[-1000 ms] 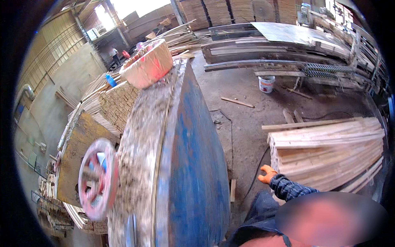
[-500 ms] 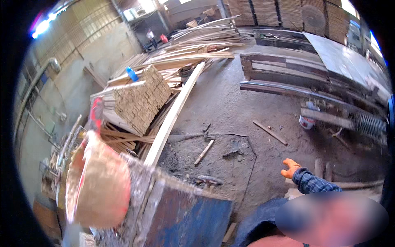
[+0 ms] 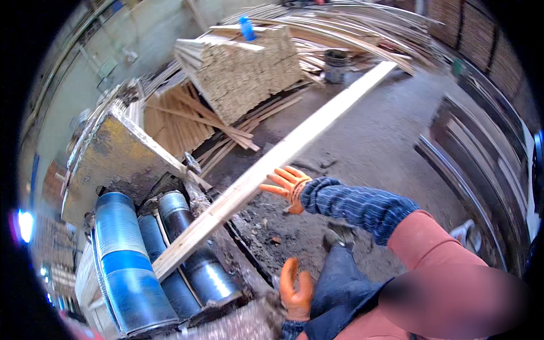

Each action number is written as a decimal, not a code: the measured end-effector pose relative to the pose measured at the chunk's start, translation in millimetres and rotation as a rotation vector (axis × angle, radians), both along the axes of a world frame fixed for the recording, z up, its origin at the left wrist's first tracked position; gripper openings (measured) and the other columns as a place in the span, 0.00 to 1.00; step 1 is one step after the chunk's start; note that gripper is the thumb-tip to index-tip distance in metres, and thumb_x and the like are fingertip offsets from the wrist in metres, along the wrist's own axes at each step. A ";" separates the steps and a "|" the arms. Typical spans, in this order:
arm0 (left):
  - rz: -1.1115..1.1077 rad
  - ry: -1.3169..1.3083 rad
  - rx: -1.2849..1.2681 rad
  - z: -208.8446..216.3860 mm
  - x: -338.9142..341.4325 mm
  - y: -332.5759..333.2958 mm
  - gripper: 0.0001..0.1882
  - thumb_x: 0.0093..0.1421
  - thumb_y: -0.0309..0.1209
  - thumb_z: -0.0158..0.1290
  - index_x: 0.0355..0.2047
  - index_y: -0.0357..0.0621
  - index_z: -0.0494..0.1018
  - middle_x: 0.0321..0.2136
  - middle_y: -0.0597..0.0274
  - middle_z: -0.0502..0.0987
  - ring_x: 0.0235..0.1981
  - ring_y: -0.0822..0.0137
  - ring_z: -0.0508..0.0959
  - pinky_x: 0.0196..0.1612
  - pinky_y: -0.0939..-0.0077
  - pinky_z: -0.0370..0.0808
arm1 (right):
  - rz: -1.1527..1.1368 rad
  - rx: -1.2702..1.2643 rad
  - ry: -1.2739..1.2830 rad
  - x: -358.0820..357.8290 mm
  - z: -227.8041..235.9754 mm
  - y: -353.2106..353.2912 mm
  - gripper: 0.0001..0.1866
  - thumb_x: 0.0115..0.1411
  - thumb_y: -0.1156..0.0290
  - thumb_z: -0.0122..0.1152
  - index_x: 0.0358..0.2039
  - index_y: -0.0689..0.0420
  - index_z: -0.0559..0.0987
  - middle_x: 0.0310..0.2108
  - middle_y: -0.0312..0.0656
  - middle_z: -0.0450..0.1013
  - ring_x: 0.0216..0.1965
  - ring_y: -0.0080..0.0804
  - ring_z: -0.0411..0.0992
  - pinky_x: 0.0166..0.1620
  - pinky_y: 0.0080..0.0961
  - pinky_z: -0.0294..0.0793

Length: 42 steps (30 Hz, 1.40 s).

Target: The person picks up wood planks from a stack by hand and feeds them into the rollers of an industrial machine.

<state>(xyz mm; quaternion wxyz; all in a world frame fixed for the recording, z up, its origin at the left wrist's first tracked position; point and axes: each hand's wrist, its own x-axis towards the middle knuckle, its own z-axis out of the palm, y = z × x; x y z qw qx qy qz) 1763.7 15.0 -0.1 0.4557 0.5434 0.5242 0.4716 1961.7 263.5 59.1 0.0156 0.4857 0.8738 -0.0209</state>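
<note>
A long pale wooden board (image 3: 306, 133) runs from the rollers at the lower left up toward the far right. Its near end rests among a shiny blue roller (image 3: 136, 289) and a dark metal roller (image 3: 198, 255). My right hand (image 3: 289, 186), in an orange glove with a striped sleeve cover, is stretched out at the board's right edge. Its fingers are spread, and the fingertips look close to the wood or just touching it. Lower down, my left hand (image 3: 297, 290), also orange-gloved, is held beside the roller machine. Its fingers are apart and nothing shows between them.
Behind the rollers stands a worn yellow metal plate (image 3: 122, 153). Beyond it is a block of stacked wood strips (image 3: 249, 71) with a blue bottle (image 3: 247, 28) on top. A dark bucket (image 3: 335, 65) and loose boards lie farther back. Long metal rails (image 3: 459, 181) line the right side.
The view has swung left and down, bringing the rollers into sight. My right hand has come from the far right to the board's edge. My left hand now shows.
</note>
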 end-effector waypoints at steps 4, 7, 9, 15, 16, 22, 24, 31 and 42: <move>0.319 0.032 -0.113 21.5 10.5 56.1 0.32 0.65 0.24 0.56 0.68 0.32 0.60 0.63 0.41 0.69 0.66 0.50 0.69 0.68 0.58 0.65 | 0.119 -0.098 -0.173 -6.3 -25.6 117.2 0.67 0.49 0.50 0.75 0.78 0.34 0.35 0.79 0.50 0.38 0.78 0.52 0.38 0.77 0.52 0.37; 0.320 0.342 0.116 41.9 -4.0 117.4 0.34 0.62 0.27 0.60 0.67 0.31 0.62 0.63 0.41 0.70 0.66 0.51 0.69 0.69 0.58 0.65 | 0.318 -0.143 -0.116 11.8 -49.1 159.5 0.67 0.45 0.50 0.77 0.78 0.34 0.42 0.71 0.50 0.59 0.71 0.50 0.59 0.71 0.50 0.56; 0.333 0.723 0.219 51.2 -16.5 176.1 0.41 0.51 0.31 0.66 0.64 0.31 0.65 0.62 0.38 0.70 0.64 0.41 0.70 0.68 0.54 0.65 | 0.207 -0.212 -0.172 26.9 -58.2 175.8 0.67 0.43 0.56 0.79 0.78 0.35 0.45 0.65 0.47 0.67 0.64 0.44 0.67 0.65 0.42 0.63; -0.071 1.580 -0.035 36.1 -129.2 297.6 0.59 0.37 0.43 0.71 0.71 0.44 0.58 0.68 0.46 0.62 0.69 0.44 0.61 0.73 0.48 0.53 | 0.304 -0.149 -0.170 136.3 -89.1 199.8 0.64 0.42 0.54 0.77 0.77 0.39 0.50 0.61 0.45 0.70 0.58 0.44 0.70 0.61 0.44 0.66; -0.140 1.587 -0.084 46.8 -147.3 309.5 0.56 0.33 0.45 0.73 0.65 0.44 0.65 0.64 0.45 0.67 0.67 0.44 0.63 0.69 0.48 0.58 | 0.352 -0.101 -0.049 160.1 -91.5 204.4 0.63 0.39 0.58 0.77 0.76 0.45 0.54 0.56 0.49 0.73 0.53 0.47 0.74 0.57 0.46 0.71; -0.181 1.440 0.514 -3.2 -146.1 322.4 0.25 0.46 0.39 0.64 0.42 0.40 0.73 0.29 0.47 0.73 0.30 0.46 0.75 0.37 0.53 0.73 | 0.393 -0.231 -0.003 261.3 -62.5 216.6 0.56 0.42 0.61 0.73 0.73 0.46 0.57 0.56 0.50 0.72 0.54 0.50 0.72 0.52 0.48 0.75; -0.145 1.433 0.514 0.8 -137.8 309.6 0.29 0.40 0.41 0.66 0.42 0.40 0.73 0.32 0.45 0.75 0.31 0.43 0.74 0.39 0.49 0.73 | 0.421 -0.251 -0.003 277.8 -53.1 221.2 0.57 0.42 0.61 0.73 0.74 0.46 0.57 0.57 0.49 0.71 0.55 0.49 0.72 0.52 0.48 0.75; -0.290 1.567 -0.102 20.3 -28.2 330.5 0.34 0.53 0.36 0.56 0.61 0.39 0.69 0.55 0.41 0.74 0.59 0.39 0.71 0.64 0.45 0.65 | 0.444 -0.260 0.074 395.8 -44.1 217.7 0.61 0.38 0.62 0.74 0.75 0.34 0.54 0.56 0.48 0.70 0.56 0.48 0.70 0.51 0.50 0.73; -0.005 1.493 0.559 64.0 208.5 422.1 0.16 0.65 0.34 0.49 0.49 0.41 0.78 0.42 0.51 0.81 0.44 0.49 0.79 0.52 0.53 0.75 | 0.331 -0.010 -0.011 640.4 18.2 270.2 0.64 0.38 0.64 0.78 0.74 0.26 0.51 0.49 0.47 0.72 0.48 0.46 0.74 0.46 0.47 0.77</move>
